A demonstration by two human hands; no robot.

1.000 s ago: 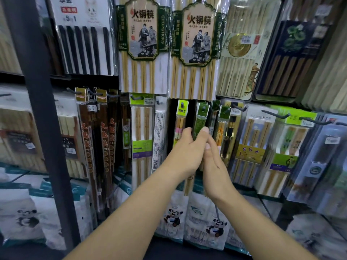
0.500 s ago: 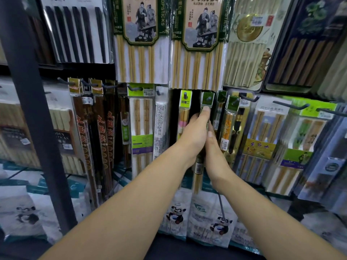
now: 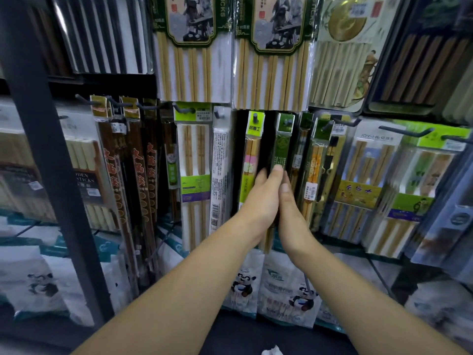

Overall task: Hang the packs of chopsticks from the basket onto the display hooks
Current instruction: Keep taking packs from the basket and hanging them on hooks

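Both hands meet at the middle of the rack, palm towards palm, with the green pack [image 3: 282, 146] of chopsticks clamped between them. We see the left hand [image 3: 261, 201] curled round the pack's left edge, one fingertip lying on its front face. The right hand [image 3: 291, 216] comes in from five o'clock, thumb pressed flat up the pack's right side, its other fingers passing behind the pack in a pinch. The pack stands upright, and its pale stick ends show between the wrists at six o'clock.

At twelve o'clock from the hands the pack's dark green header sits at a hook [image 3: 288, 122] — the hook's tip seems to pass through the header hole, though blur there leaves us unsure.

Just beside the pack at nine o'clock hangs a yellow-headed pack [image 3: 253, 155], and at three o'clock an orange pack [image 3: 316, 162]. Tall bamboo packs [image 3: 273, 60] hang in the row above at twelve. Panda bags [image 3: 243, 283] lie below at six, and far out at nine o'clock a dark post [image 3: 46, 162] crosses the view — slanted, in front of the shelves
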